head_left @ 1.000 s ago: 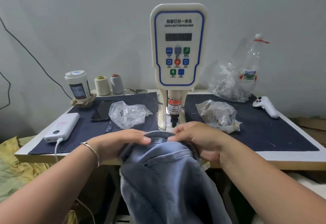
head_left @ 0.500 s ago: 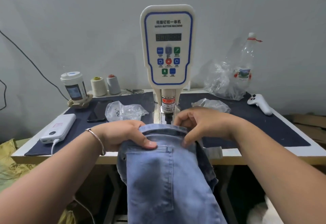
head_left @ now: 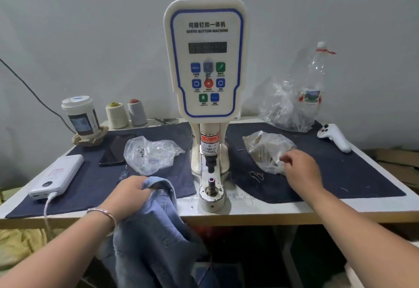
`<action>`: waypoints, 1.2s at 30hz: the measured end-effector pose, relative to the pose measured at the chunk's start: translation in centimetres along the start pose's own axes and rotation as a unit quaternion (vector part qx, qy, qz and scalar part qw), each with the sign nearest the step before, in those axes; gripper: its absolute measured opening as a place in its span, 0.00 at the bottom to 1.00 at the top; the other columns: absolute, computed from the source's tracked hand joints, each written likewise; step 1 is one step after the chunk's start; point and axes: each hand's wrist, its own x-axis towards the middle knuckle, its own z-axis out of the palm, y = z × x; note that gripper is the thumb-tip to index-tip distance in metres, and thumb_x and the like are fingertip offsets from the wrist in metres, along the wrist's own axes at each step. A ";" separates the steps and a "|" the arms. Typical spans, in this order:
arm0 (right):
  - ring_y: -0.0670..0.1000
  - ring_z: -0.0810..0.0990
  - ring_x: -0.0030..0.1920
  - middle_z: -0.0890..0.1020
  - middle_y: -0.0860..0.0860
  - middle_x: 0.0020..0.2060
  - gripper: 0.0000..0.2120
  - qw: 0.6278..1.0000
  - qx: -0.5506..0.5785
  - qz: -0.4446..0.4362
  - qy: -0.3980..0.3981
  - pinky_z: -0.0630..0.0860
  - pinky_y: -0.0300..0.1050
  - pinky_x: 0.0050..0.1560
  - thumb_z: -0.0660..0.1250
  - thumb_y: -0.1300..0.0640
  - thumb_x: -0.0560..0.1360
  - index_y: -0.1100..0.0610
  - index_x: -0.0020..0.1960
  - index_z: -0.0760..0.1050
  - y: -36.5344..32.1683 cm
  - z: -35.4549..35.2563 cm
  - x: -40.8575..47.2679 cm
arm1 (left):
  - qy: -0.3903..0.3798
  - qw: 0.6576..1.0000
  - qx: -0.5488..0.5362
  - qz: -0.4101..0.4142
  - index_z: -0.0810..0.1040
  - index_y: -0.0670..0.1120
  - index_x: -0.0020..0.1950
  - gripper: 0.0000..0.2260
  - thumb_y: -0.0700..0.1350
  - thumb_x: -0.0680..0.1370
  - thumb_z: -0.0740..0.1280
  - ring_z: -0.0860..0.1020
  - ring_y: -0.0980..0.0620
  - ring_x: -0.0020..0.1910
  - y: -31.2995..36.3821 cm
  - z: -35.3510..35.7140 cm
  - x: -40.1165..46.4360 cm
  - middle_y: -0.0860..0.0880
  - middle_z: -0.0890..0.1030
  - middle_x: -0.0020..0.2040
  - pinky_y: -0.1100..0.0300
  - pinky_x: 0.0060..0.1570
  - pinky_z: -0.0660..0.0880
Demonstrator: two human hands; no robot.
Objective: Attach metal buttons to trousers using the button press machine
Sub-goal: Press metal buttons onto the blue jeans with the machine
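The white servo button machine [head_left: 205,60] stands at the middle of the table, its lower die [head_left: 212,191] bare near the front edge. My left hand [head_left: 129,193] grips the waistband of the light blue denim trousers [head_left: 156,231], which hang over the table's front edge left of the die. My right hand [head_left: 301,169] reaches to the clear plastic bag of button parts [head_left: 265,149] right of the machine, its fingers loosely curled at the bag's side. A second clear bag with small metal pieces [head_left: 149,154] lies left of the machine.
Dark blue cloth [head_left: 340,181] covers the table top. On the left are a white power bank [head_left: 59,175] with its cable, a black phone [head_left: 113,151], a cup [head_left: 80,115] and two thread cones [head_left: 125,113]. A white controller [head_left: 335,138] and crumpled plastic bags [head_left: 292,104] sit back right.
My right hand has let go of the waistband and moved right to the plastic bag. My left hand has pulled the trousers left, off the lower die.
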 end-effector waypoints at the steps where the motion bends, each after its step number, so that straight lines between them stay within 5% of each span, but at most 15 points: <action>1: 0.58 0.77 0.53 0.81 0.54 0.51 0.13 0.998 -0.045 -0.012 -0.031 0.75 0.49 0.48 0.60 0.66 0.75 0.57 0.50 0.82 0.0 0.6 0.5 | 0.007 0.997 0.075 0.015 0.78 0.48 0.39 0.12 0.49 0.80 0.62 0.79 0.49 0.43 0.2 0.5 0.5 0.49 0.82 0.40 0.57 0.47 0.74; 3: 0.59 0.77 0.53 0.80 0.54 0.50 0.13 0.992 -0.106 -0.020 -0.073 0.73 0.47 0.43 0.59 0.64 0.76 0.53 0.49 0.82 -0.1 1.6 1.6 | 0.012 0.985 0.167 0.031 0.75 0.51 0.43 0.15 0.59 0.81 0.58 0.80 0.48 0.47 0.2 1.1 1.3 0.50 0.82 0.45 0.55 0.55 0.74; 8: 0.54 0.80 0.50 0.83 0.48 0.47 0.09 0.985 -0.134 0.032 -0.102 0.67 0.41 0.39 0.63 0.56 0.77 0.46 0.46 0.81 -0.9 3.0 3.6 | 0.044 0.965 0.254 0.053 0.75 0.53 0.49 0.20 0.66 0.80 0.52 0.81 0.48 0.49 -0.9 2.6 2.0 0.51 0.84 0.48 0.57 0.46 0.76; 12: 0.54 0.81 0.49 0.83 0.49 0.45 0.06 0.983 -0.137 0.039 -0.119 0.70 0.41 0.39 0.66 0.48 0.76 0.46 0.47 0.81 -1.1 3.7 4.1 | 0.101 0.970 0.218 0.044 0.66 0.54 0.38 0.20 0.67 0.79 0.51 0.81 0.48 0.43 -1.7 3.5 1.5 0.53 0.79 0.38 0.56 0.38 0.71; 18: 0.56 0.79 0.42 0.82 0.51 0.38 0.18 0.993 -0.106 0.039 -0.040 0.66 0.42 0.36 0.69 0.51 0.75 0.49 0.28 0.68 -0.6 4.4 3.3 | 0.131 0.971 0.195 0.037 0.65 0.54 0.36 0.21 0.68 0.78 0.51 0.76 0.49 0.37 -1.8 3.7 1.2 0.53 0.76 0.34 0.56 0.35 0.70; 25: 0.57 0.80 0.45 0.84 0.53 0.43 0.04 0.996 -0.073 0.041 0.012 0.64 0.42 0.38 0.68 0.55 0.75 0.52 0.44 0.82 -0.4 4.5 3.1 | 0.149 0.970 0.186 0.044 0.63 0.55 0.36 0.19 0.67 0.79 0.51 0.73 0.50 0.36 -1.8 3.9 1.1 0.54 0.76 0.34 0.57 0.34 0.67; 36: 0.49 0.79 0.36 0.83 0.49 0.35 0.03 0.968 0.192 0.013 0.159 0.69 0.37 0.36 0.70 0.61 0.75 0.57 0.43 0.82 -2.0 3.3 -0.6 | 0.157 0.970 0.180 0.045 0.66 0.53 0.36 0.22 0.69 0.78 0.51 0.74 0.50 0.35 -2.3 4.1 1.3 0.54 0.75 0.33 0.57 0.32 0.66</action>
